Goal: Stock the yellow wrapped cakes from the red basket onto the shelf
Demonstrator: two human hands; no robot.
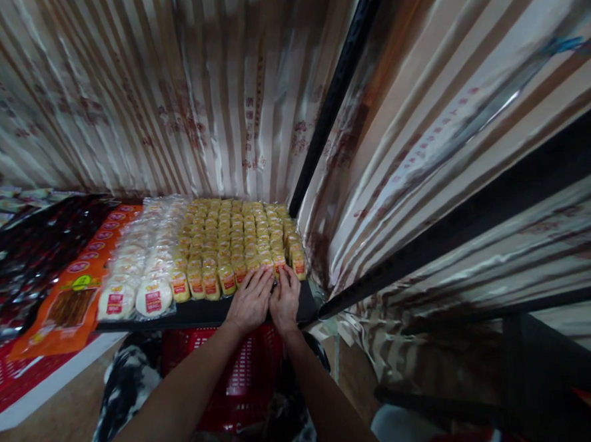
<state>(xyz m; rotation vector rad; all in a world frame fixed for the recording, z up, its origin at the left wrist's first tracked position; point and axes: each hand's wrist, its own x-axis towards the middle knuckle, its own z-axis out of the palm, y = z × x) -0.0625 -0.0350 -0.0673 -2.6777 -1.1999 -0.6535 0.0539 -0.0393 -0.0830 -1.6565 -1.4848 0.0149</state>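
Rows of small yellow snacks in clear wrappers with red labels (pixel 210 279) are packed closely on a dark shelf (pixel 196 315). My left hand (pixel 253 298) rests at the front of these rows, its fingers stretched forward against the packs. Right beside it, my right hand (pixel 285 300) also reaches forward, fingertips touching the front packs near the right end. Neither hand visibly lifts a pack; the undersides of the fingers are hidden. To the left of the yellow packs stand two rows of round white wrapped snacks (pixel 154 296).
Further left lie an orange snack bag (pixel 73 308) and dark shiny packages (pixel 22 264). A red plastic basket (pixel 242 371) is below the shelf, near my legs. Striped printed sheeting (pixel 208 106) hangs behind, with a black metal post (pixel 338 92) at the corner.
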